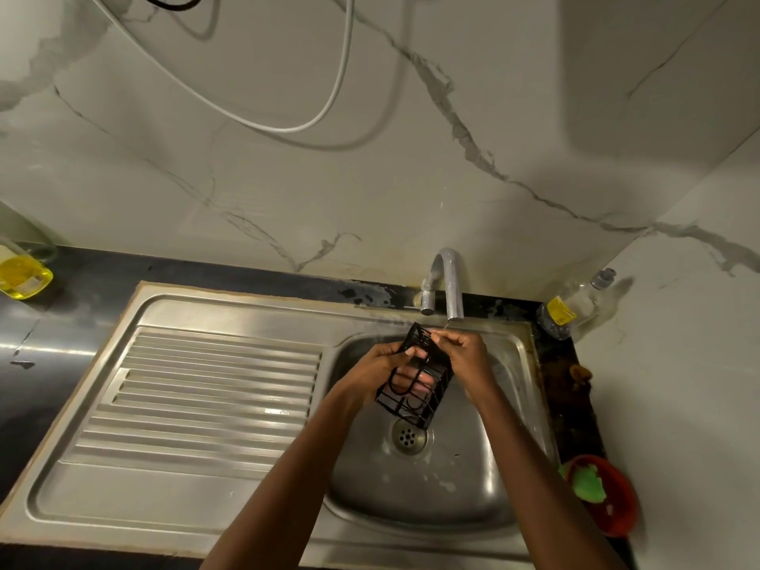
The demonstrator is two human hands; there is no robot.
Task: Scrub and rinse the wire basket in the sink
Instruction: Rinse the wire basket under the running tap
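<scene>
We've got the basket [415, 378] up over the sink [432, 487] bowl, tilted, just under the tap [448, 281] spout and above the drain [409, 437]. Left hand [380, 364] grips its left side, fingers curled through the wires and showing inside. Right hand [466, 353] pinches the top edge, fingers pressed together near the spout. Thin trickle at the spout tip. Drainboard [205, 388] on the left. Clear bottle [575, 310] in the back right corner, red bowl [604, 499] with a green scrubber [586, 483] at right, yellow bottle [24, 277] far left.
</scene>
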